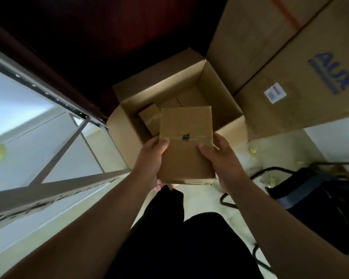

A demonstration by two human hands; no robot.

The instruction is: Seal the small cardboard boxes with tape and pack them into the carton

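Observation:
I hold a small brown cardboard box (186, 146) flat between both hands, over the near rim of an open carton (220, 91) on the floor. A strip of clear tape with a small dark mark crosses its top. My left hand (152, 158) grips its left edge with the thumb on top. On the right edge my right hand (220, 158) does the same. Inside the carton lies another small taped box (149, 115) at the left, and more cardboard shows at the back of its floor.
Large closed cardboard boxes (290, 57), one with blue lettering and a white label, stand to the right of the carton. A metal shelf frame (69, 137) runs along the left. A dark bag and black cables (310, 194) lie on the pale floor at the right.

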